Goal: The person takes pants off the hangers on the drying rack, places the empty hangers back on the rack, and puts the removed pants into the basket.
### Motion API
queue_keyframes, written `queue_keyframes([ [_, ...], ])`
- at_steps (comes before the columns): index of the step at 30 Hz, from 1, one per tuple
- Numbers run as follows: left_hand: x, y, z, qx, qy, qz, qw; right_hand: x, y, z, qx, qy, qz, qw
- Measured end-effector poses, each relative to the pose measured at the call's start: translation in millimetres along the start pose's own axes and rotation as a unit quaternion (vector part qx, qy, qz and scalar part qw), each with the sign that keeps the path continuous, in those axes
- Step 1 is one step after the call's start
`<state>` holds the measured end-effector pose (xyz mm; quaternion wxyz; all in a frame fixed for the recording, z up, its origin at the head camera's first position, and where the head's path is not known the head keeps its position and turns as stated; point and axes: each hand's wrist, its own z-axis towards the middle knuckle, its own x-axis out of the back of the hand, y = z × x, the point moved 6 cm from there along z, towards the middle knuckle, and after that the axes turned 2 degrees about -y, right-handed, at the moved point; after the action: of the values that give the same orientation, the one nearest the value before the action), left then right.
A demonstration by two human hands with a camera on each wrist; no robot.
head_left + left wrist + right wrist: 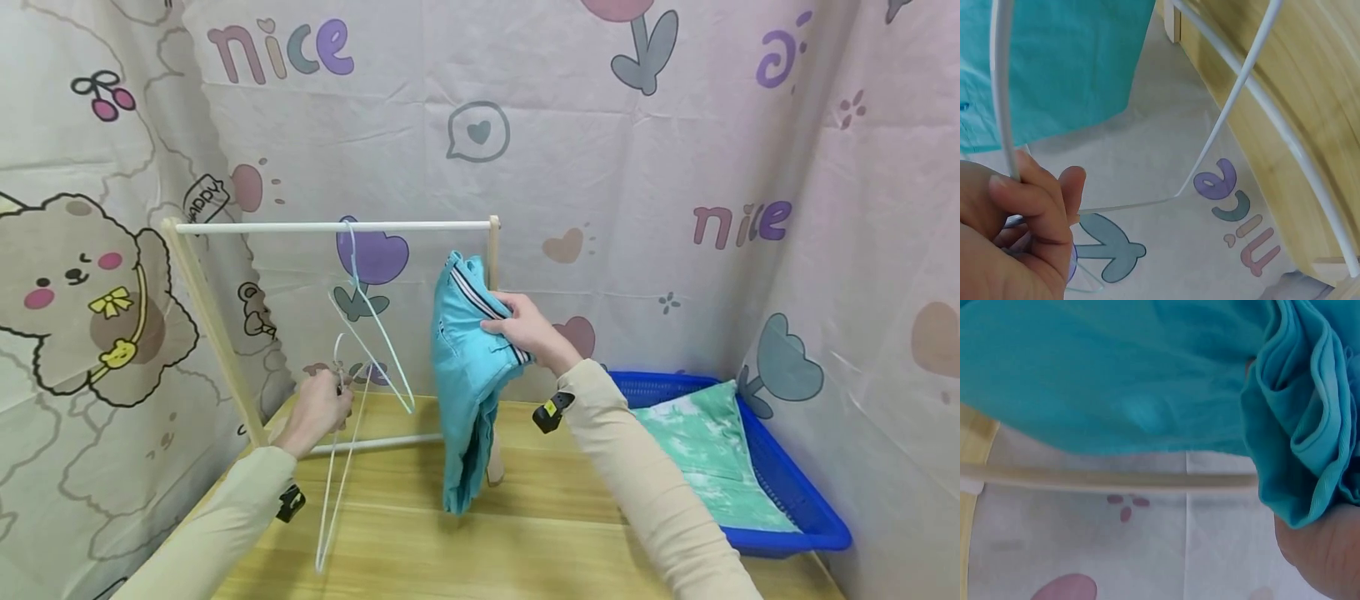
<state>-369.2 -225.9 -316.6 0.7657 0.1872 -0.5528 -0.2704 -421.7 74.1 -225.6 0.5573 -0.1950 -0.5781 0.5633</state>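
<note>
My left hand [318, 408] grips a white wire hanger [319, 565] near its hook, and the hanger points downward over the table. In the left wrist view the fingers curl about the white hanger [1001, 94] at its neck. With thumb and fingers my right hand [528, 329] pinches folded turquoise trousers [465, 367] at the striped waistband, and the legs dangle in front of the rack's right post. Bunched turquoise cloth [1116, 381] hides most of the right hand [1329, 550] in the right wrist view. Between the hands, a pale blue hanger [353, 250] hangs from the rail.
A small rack with a white top rail [262, 227] and wooden posts [217, 333] stands on the wooden table [555, 517]. At the right, a blue basket [817, 521] contains green and white cloth [697, 450]. Printed curtain [555, 167] surrounds the table's back and sides.
</note>
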Motion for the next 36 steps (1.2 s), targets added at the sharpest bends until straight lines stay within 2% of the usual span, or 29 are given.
queue_keyframes([
  [5, 10.5, -0.7, 1.4, -0.001, 0.021, 0.029, 0.9994, 12.5, 3.6, -5.2, -0.024, -0.016, 0.065, 0.9975],
  [9, 19.6, -0.5, 2.0, -0.006, 0.031, 0.040, 0.9987, 20.5, 3.0, -7.6, -0.028, -0.017, 0.063, 0.9975],
  [14, 26.8, -1.8, 1.6, 0.008, 0.036, 0.036, 0.9987, 26.6, 3.0, -7.5, -0.032, -0.021, 0.056, 0.9977],
  [20, 28.5, 0.4, 0.3, 0.009, 0.040, 0.032, 0.9986, 42.6, -3.5, -8.6, 0.005, -0.023, -0.047, 0.9986],
  [23, 26.7, 1.4, 1.0, 0.010, 0.031, 0.031, 0.9990, 51.8, -5.9, -10.5, 0.017, -0.029, -0.075, 0.9966],
  [26, 26.1, 2.3, 2.4, 0.010, 0.032, 0.035, 0.9988, 60.3, -7.3, -13.0, 0.019, -0.037, -0.076, 0.9962],
  [36, 28.3, 3.8, 4.8, 0.003, 0.067, 0.035, 0.9971, 85.1, -13.2, -24.9, -0.019, -0.058, -0.057, 0.9965],
])
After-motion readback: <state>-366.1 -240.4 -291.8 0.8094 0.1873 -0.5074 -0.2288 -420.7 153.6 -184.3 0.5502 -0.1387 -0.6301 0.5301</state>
